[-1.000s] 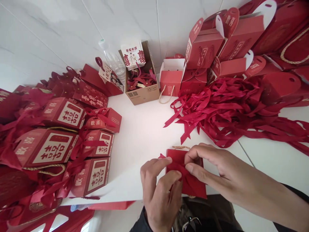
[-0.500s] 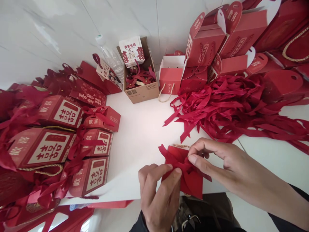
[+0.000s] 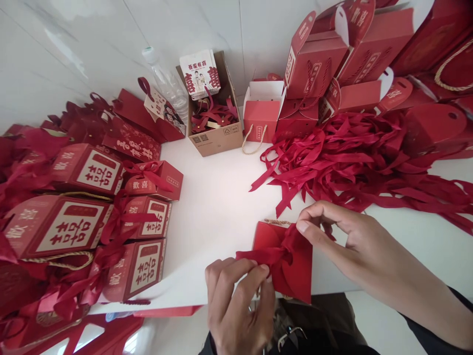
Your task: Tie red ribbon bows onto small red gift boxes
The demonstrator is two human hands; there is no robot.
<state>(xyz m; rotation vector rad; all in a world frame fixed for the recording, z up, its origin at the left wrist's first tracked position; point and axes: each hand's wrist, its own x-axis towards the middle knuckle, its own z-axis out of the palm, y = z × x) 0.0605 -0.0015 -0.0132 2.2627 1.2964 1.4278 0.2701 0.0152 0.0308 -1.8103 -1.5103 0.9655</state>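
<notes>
A small red gift box stands at the table's front edge, its gold cord handle showing at the far side. Across its top a dark red ribbon is looped and knotted. My left hand pinches the ribbon's left part between thumb and fingers, just left of the box. On the other side my right hand pinches a loop of the same ribbon near the box's upper right corner. The fingers hide part of each ribbon end.
Finished boxes with bows crowd the left side. A heap of loose red ribbons lies at right, below stacked gift boxes. A cardboard box with cards and a plastic bottle stand by the wall.
My hands have moved apart, the right one up and rightward, the left slightly left. The ribbon is now stretched between them, its knot drawn smaller on the box.
</notes>
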